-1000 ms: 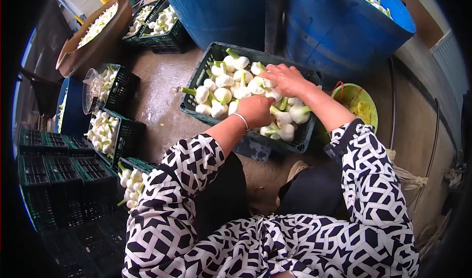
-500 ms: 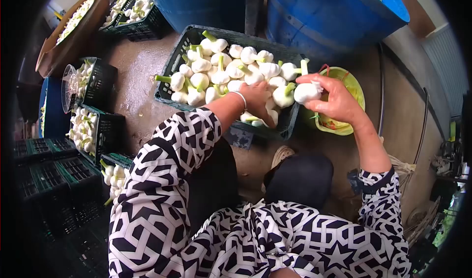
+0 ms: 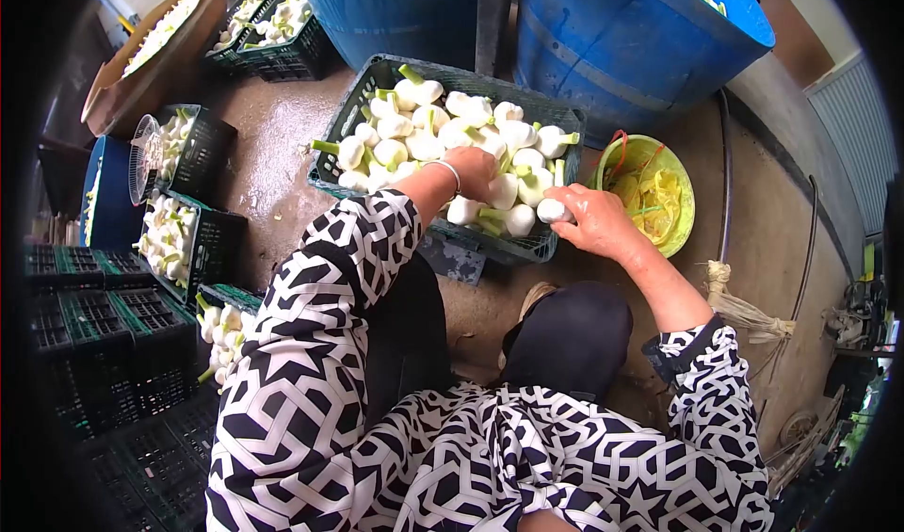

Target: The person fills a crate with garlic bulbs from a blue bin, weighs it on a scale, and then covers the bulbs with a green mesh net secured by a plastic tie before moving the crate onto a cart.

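Note:
A dark green plastic crate [image 3: 443, 63] holds many white garlic bulbs [image 3: 424, 144] with short green stems. My left hand [image 3: 468, 171] is down among the bulbs in the crate's front middle, its fingers curled against a garlic bulb [image 3: 504, 191] and partly hidden. At the crate's right front corner, my right hand [image 3: 599, 221] pinches another garlic bulb [image 3: 553, 211] between thumb and fingers, root end facing left. The stem of that bulb points up along the crate's end.
Right of the crate stands a yellow-green bucket [image 3: 686, 193] with yellow net bags inside. Large blue barrels [image 3: 621, 52] stand behind. At the left are more garlic crates [image 3: 212, 240] and stacked dark crates [image 3: 104, 344]. A hose [image 3: 726, 174] and tied cord [image 3: 744, 311] lie at right.
My right hand has moved left and down with its garlic bulb, from over the bucket's edge to the crate's corner. My left hand has drawn its fingers together among the bulbs.

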Demonstrator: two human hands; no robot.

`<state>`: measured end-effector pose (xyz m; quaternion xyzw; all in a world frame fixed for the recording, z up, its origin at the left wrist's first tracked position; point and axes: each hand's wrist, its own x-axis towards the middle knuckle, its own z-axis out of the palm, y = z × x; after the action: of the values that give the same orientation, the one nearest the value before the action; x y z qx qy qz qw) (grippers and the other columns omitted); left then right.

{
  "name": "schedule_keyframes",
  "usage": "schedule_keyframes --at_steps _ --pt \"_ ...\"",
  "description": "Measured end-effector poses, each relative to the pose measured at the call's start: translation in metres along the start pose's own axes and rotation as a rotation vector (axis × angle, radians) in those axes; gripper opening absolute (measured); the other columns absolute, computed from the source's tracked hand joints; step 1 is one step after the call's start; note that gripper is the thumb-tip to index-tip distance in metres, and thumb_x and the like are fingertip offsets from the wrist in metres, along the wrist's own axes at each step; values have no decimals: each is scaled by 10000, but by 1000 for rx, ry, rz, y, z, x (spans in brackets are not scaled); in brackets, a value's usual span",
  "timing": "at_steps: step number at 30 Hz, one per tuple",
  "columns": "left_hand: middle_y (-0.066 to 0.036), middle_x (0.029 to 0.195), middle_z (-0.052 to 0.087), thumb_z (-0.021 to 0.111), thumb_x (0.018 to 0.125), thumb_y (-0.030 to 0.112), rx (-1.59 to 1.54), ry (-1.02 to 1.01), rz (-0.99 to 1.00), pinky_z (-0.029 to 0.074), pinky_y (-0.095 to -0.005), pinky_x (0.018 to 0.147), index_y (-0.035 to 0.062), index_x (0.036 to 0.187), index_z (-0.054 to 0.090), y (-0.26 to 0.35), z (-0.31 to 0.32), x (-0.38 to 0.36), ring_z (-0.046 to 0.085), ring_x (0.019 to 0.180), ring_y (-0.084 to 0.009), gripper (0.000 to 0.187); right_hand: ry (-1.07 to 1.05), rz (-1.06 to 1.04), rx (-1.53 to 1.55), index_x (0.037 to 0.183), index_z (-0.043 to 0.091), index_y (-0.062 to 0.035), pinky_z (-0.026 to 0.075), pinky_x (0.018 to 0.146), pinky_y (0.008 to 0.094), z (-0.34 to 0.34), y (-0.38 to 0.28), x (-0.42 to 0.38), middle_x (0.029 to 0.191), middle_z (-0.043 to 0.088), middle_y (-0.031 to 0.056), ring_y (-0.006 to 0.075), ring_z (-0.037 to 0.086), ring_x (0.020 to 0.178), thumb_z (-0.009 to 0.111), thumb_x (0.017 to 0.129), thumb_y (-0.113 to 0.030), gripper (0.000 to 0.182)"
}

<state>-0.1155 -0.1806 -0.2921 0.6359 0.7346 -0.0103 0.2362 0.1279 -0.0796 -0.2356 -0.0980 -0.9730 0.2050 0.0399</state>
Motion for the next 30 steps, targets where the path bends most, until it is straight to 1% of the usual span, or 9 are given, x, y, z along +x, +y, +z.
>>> schedule_keyframes --at_steps 2,6,10,15,17,20,23,27,30 --pt "-112 791 674 720 674 261 -56 50 49 508 -382 740 93 796 655 -9 -7 -2 660 816 -285 217 11 4 5 1154 609 -124 512 713 445 3 0 3 925 633 98 318 645 837 713 749 -206 426" --pt "-94 1009 704 726 813 173 -613 -35 -41 489 -289 841 -18 1089 674 -40 -25 -17 632 901 -158 340 -12 -40 64 1147 609 -121 514 716 442 5 -5 12 916 633 98 316 643 829 705 748 -207 419" --pt "-9 921 668 703 851 168 -946 -120 -28 472 -254 756 -14 1075 669 -68 -10 -26 586 812 -107 291 -20 -70 22 1138 606 -127 508 719 438 11 -15 22 919 635 91 311 638 868 701 739 -191 416" --pt "48 798 622 648 891 182 -1234 -241 -52 415 -200 619 32 998 680 -64 -13 -40 520 689 -45 188 -360 6 -283 966 682 -127 496 694 446 -17 -43 42 852 676 118 321 654 805 657 799 -443 358" --pt "45 796 622 655 885 183 -1240 -207 -94 416 -204 611 36 998 681 -59 -19 -40 520 682 -46 187 -255 70 -260 904 674 -120 499 685 455 -19 -50 57 822 668 138 330 654 803 646 805 -450 346" --pt "31 797 632 666 872 202 -1142 -203 -91 437 -224 617 27 1004 679 -55 -18 -39 542 689 -63 219 -21 116 -155 874 647 -101 504 653 484 -10 -41 69 773 662 149 349 656 781 641 816 -418 322" --pt "-27 816 670 686 836 251 -749 99 56 500 -308 699 14 980 666 -55 -7 -29 628 744 -175 278 92 115 -67 1005 626 -87 512 714 474 -2 -19 73 885 679 130 353 655 842 647 815 -334 312" --pt "-137 832 681 672 725 205 -159 269 50 513 -413 738 92 953 629 -26 -7 -37 662 822 -324 258 -37 187 -38 1051 643 -103 502 793 475 5 -8 80 1008 657 149 335 638 957 654 795 -341 350" --pt "-109 867 677 646 709 147 117 313 108 505 -403 787 101 1016 620 -7 12 -23 660 885 -304 311 -206 191 -335 1030 672 -90 486 784 451 28 -6 91 990 630 133 336 614 942 695 767 -331 357"
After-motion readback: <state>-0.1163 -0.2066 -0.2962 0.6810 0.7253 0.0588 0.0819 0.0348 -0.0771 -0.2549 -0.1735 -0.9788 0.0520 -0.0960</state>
